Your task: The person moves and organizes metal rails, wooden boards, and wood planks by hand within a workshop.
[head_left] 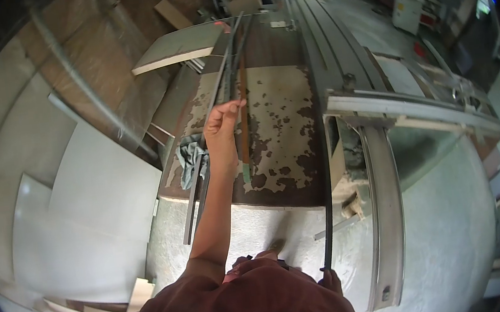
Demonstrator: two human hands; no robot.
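A long, thin, black bar (329,221) is running forward from the right hand (332,279), which is apparently gripping its near end. It's looking stiff, fairly light, maybe slippery; a mid-length hold would be balancing it better. The left hand (220,124) is hovering, fingers curled closed, over one blotchy brown-and-cream worktop (282,137); whether it's pinching anything, I can't tell. Counting: one bar, one flat brown strip with a green end (245,141) lying just right of the left hand, one crumpled grey cloth (190,158) sitting left.
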